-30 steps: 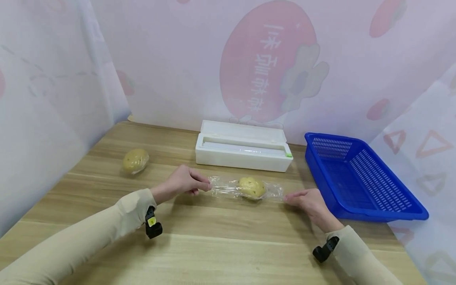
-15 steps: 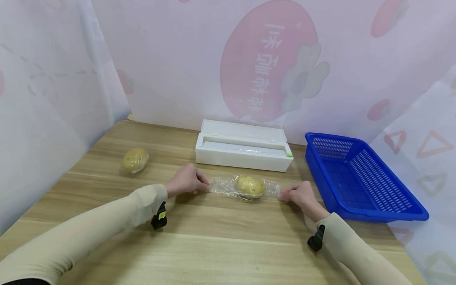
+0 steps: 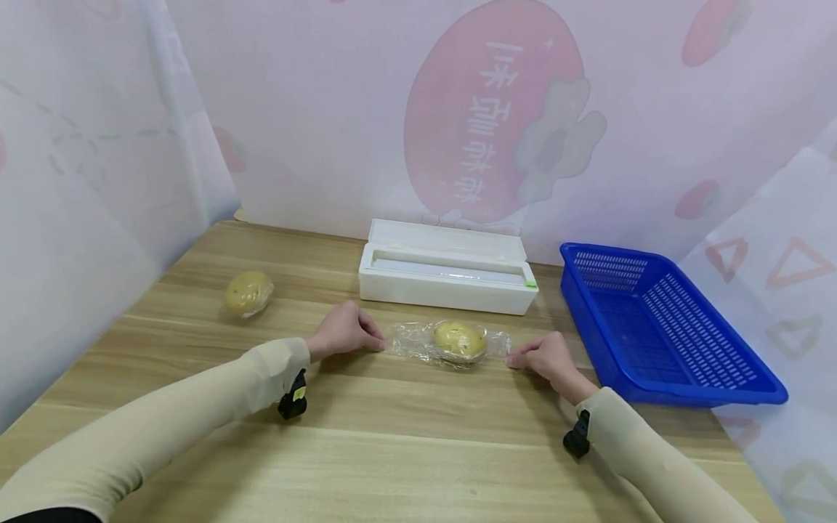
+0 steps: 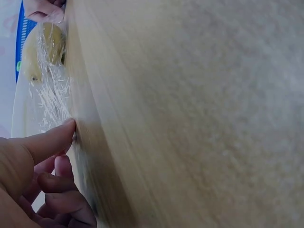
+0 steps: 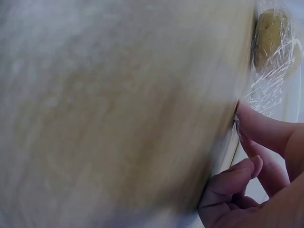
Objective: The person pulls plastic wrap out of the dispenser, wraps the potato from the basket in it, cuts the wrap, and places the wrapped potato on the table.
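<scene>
A yellow potato [image 3: 459, 341] lies on the wooden table, wrapped in clear plastic wrap [image 3: 413, 341] that stretches out flat to both sides of it. My left hand [image 3: 346, 330] pinches the left end of the wrap between thumb and fingertips, close over the table. At the right end, the thumb and forefinger of my right hand [image 3: 548, 357] pinch the wrap's other tail. In the left wrist view the wrap [image 4: 53, 97] runs in shiny creases from my thumb to the potato [image 4: 45, 45]. The right wrist view shows a bit of film gathered at my fingertips.
Behind the potato stands a white box [image 3: 447, 287] with its lid raised and a roll inside. A blue perforated basket [image 3: 660, 341] sits at the right, near my right hand. Another wrapped potato [image 3: 248, 293] rests at the left. A printed curtain hangs behind the table.
My right hand has shifted left and a little toward the table, and the potato with its wrap has slid slightly left. The left hand keeps its pinch, its forearm now further right.
</scene>
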The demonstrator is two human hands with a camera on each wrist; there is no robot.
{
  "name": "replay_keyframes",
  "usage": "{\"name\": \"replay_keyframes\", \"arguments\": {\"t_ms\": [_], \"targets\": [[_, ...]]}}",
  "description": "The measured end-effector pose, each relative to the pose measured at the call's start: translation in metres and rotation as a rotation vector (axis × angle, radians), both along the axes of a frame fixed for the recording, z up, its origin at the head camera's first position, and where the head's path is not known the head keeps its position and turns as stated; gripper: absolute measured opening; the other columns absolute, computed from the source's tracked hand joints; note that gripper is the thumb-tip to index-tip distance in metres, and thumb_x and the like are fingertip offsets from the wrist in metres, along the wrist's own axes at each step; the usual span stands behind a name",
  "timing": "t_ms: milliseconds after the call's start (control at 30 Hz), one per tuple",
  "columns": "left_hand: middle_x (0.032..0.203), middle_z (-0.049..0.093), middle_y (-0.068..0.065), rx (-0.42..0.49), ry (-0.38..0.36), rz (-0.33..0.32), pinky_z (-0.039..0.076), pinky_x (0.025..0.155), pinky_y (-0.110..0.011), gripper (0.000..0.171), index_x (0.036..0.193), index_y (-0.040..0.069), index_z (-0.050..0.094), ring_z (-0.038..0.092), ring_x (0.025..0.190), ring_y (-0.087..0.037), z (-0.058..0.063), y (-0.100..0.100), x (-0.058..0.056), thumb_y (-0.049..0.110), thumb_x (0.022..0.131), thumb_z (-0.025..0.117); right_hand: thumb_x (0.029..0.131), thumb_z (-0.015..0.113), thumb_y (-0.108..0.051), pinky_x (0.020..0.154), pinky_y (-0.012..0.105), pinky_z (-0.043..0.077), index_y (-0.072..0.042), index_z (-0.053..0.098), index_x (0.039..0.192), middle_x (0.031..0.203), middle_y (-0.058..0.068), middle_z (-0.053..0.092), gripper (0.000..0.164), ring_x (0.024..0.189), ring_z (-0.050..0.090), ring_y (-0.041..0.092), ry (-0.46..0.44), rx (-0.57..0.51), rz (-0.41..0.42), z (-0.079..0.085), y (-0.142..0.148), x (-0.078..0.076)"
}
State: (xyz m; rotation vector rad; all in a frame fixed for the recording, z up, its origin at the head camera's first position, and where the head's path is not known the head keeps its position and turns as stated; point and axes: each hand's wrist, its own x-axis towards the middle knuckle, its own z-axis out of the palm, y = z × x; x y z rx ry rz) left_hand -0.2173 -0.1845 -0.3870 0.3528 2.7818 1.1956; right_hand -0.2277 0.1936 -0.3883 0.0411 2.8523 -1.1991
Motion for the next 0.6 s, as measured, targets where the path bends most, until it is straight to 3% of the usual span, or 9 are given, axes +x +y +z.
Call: {"name": "replay_keyframes", "arguments": {"t_ms": [167,300,400,467,600], "targets": [[0.076,0.072,0.005,0.016,-0.01,-0.01,0.045,0.07,-0.03,0.009,0.079,0.012,0.079,0.06,0.073,-0.012,-0.001,-0.004,-0.001,0.018,0.077,0.086,0.071,0.089,-0.016,0.041,0.024,0.031,-0.005,0.079,0.077,0.058,-0.003,0.058,0.017,0.047,0.041,0.01,-0.085,-0.027,-0.017,0.002,0.001,-0.003],[0.078,0.07,0.001,0.032,-0.061,-0.033,0.046,0.067,-0.028,0.017,0.087,0.008,0.077,0.057,0.071,-0.012,0.003,-0.005,-0.001,0.012,0.073,0.086,0.079,0.083,-0.017,0.045,0.025,0.036,-0.003,0.078,0.081,0.06,-0.002,0.056,0.015,0.051,0.045,0.013,-0.161,-0.067,0.013,0.008,0.001,0.0],[0.082,0.064,-0.005,0.072,-0.106,-0.028,0.045,0.058,-0.027,0.027,0.099,0.003,0.072,0.052,0.063,-0.014,0.01,-0.004,0.002,0.011,0.075,0.082,0.084,0.077,-0.018,0.05,0.026,0.037,-0.001,0.072,0.078,0.057,0.0,0.047,0.019,0.053,0.043,0.014,-0.209,-0.123,0.031,0.019,0.0,0.006],[0.087,0.062,-0.007,0.103,-0.094,-0.006,0.046,0.056,-0.027,0.033,0.107,0.002,0.069,0.052,0.064,-0.014,0.02,0.002,0.006,0.016,0.08,0.079,0.088,0.074,-0.021,0.054,0.028,0.039,0.001,0.072,0.082,0.062,-0.002,0.049,0.022,0.057,0.044,0.013,-0.178,-0.163,0.067,0.028,-0.003,0.01],[0.093,0.065,-0.003,0.192,0.019,0.032,0.051,0.063,-0.03,0.035,0.111,0.006,0.069,0.059,0.076,-0.017,0.039,0.029,0.02,0.031,0.087,0.075,0.093,0.071,-0.021,0.071,0.034,0.051,-0.002,0.075,0.104,0.087,0.003,0.068,0.023,0.078,0.061,0.018,0.036,-0.215,0.248,0.043,-0.011,0.013]]}}
